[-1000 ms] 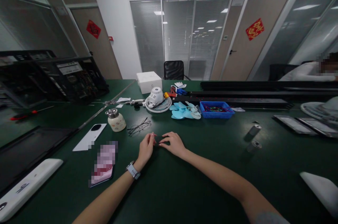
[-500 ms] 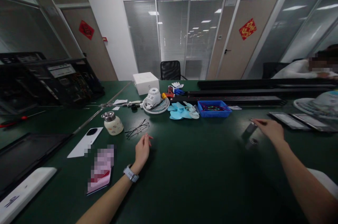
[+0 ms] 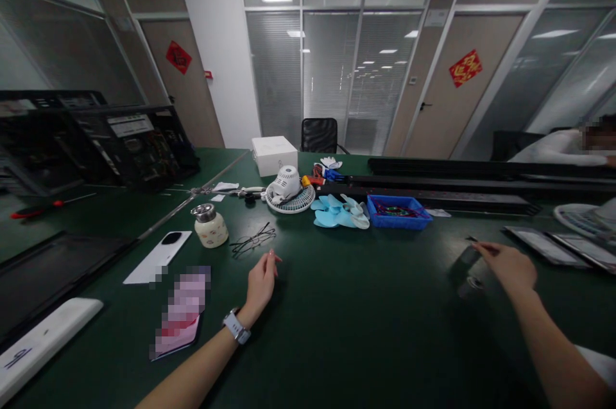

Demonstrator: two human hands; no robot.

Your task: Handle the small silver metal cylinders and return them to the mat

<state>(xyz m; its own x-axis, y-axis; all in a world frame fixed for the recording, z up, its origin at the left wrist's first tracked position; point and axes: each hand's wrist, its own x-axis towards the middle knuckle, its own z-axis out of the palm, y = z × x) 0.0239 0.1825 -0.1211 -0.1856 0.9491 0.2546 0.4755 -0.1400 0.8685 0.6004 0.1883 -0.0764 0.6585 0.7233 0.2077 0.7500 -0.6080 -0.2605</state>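
Observation:
My right hand (image 3: 509, 268) is at the right, its thumb and fingers pinched on a small dark piece (image 3: 470, 239) whose kind I cannot make out. Just below the fingertips is a small grey block-like object (image 3: 468, 256), blurred. A short grey cylinder (image 3: 471, 286) stands on the table nearer to me. My left hand (image 3: 262, 277), with a watch (image 3: 235, 327) on the wrist, rests on the table with fingers curled in; nothing shows in it. Beyond its fingertips lie folded-looking eyeglasses (image 3: 253, 239).
Left of me are a cream jar (image 3: 212, 230), a white phone (image 3: 161, 258) and a pink-screened phone (image 3: 183, 313). Further back are a white fan part (image 3: 289, 191), blue fan blades (image 3: 339, 211) and a blue tray (image 3: 399, 221) of wires. A person (image 3: 558, 142) sits far right.
The view has shifted slightly, so most things sit a little further right and lower. My right hand still pinches above the grey objects; my left hand stays near the eyeglasses.

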